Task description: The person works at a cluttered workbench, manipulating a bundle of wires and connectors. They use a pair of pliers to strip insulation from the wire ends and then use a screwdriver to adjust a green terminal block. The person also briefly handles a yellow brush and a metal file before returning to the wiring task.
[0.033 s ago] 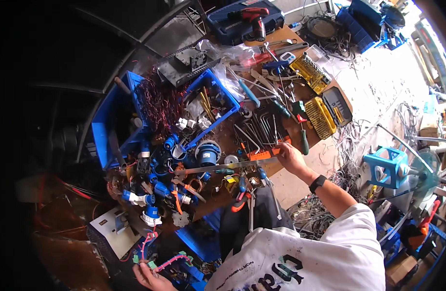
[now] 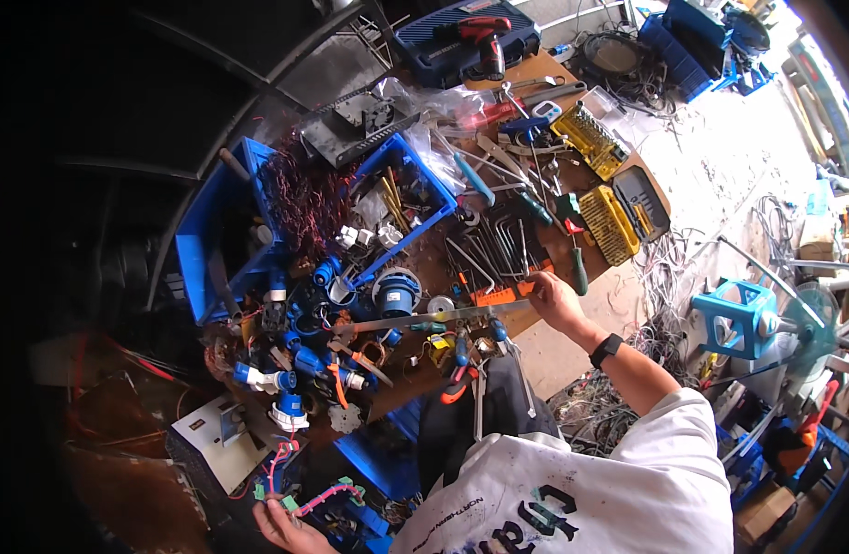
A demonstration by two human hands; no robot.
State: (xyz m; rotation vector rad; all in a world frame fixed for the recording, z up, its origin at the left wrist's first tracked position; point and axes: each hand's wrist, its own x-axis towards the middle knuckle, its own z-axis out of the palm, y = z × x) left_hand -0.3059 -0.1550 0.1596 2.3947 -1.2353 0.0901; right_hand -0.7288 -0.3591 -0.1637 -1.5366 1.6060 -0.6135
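Note:
In my left hand (image 2: 281,522), at the lower edge, is a bundle of pink and blue wires (image 2: 325,499) with green connectors. A white-and-blue socket (image 2: 286,411) lies just above it. My right hand (image 2: 553,300) has bent fingers at the right end of an orange tool holder (image 2: 493,296); what exactly they grip is unclear. Several hex keys (image 2: 503,245) lie beside the holder. A long flat metal strip (image 2: 406,319) runs leftward from near that hand, above pliers (image 2: 458,379). A green-handled screwdriver (image 2: 578,272) lies right of my fingers.
Blue bins (image 2: 203,258) with wire and parts stand at left. A red drill (image 2: 489,42), a dark case (image 2: 424,42) and yellow bit sets (image 2: 604,217) are at the back. A teal frame (image 2: 734,314) and cable heaps (image 2: 664,277) are at right.

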